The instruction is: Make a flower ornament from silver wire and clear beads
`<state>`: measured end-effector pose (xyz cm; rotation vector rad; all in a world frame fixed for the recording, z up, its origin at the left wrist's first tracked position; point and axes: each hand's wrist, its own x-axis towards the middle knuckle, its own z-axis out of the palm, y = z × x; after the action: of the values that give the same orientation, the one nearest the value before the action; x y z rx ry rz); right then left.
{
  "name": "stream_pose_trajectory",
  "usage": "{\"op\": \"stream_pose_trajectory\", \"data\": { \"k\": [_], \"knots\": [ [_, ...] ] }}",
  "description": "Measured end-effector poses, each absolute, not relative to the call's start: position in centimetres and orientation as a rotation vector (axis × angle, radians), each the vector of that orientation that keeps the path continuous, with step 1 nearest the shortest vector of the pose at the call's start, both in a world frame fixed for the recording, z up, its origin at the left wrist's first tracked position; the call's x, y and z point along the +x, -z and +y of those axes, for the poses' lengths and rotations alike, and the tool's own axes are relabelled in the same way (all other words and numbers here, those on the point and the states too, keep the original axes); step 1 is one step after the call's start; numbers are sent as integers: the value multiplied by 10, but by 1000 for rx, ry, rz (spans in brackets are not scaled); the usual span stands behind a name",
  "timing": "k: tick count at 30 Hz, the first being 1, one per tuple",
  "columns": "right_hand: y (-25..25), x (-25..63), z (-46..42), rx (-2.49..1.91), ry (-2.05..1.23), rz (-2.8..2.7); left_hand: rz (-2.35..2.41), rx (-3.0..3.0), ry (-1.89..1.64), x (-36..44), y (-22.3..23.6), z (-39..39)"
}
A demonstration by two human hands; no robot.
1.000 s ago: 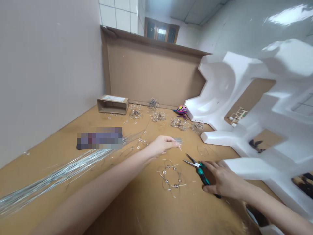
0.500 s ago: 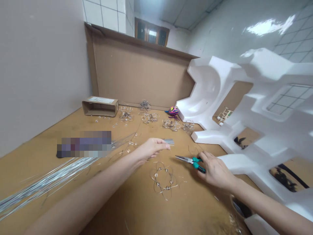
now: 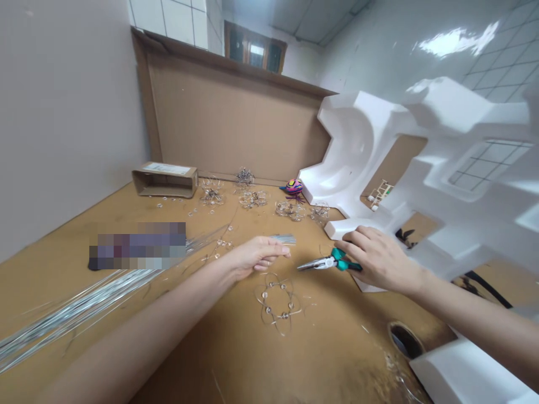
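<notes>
My left hand (image 3: 261, 255) is closed in a pinch over the middle of the table; what lies between its fingertips is too small to make out. Just behind its fingers is a bundle of short straight wires (image 3: 286, 239). My right hand (image 3: 373, 258) grips long-nose pliers (image 3: 329, 262) with green and black handles, their jaws pointing left toward my left hand. Below both hands lies a ring of looped wire with clear beads (image 3: 291, 306), touched by neither hand.
Several wire-and-bead pieces (image 3: 253, 198) sit along the back near an open cardboard box (image 3: 165, 191). Long wires (image 3: 105, 296) lie at left beside a blurred-out object (image 3: 138, 246). White foam packing (image 3: 353, 163) stands at right. A round hole (image 3: 405, 340) pierces the table at front right.
My right hand has risen with the pliers, and the handles have turned so the pliers lie more level. My left hand keeps its pinch at nearly the same spot. The view has shifted slightly.
</notes>
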<state>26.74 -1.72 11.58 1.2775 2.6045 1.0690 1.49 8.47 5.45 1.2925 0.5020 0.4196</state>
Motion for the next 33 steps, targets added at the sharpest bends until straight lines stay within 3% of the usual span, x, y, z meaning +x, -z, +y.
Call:
{"op": "stream_pose_trajectory", "data": {
  "k": [15,33],
  "knots": [
    [-120,263,-8,1230,-1200,2616,457,1282,-384,15,-51,86],
    [-123,262,-10,1221,-1102,2640,477,1276,-355,16,-55,83]
  ]
}}
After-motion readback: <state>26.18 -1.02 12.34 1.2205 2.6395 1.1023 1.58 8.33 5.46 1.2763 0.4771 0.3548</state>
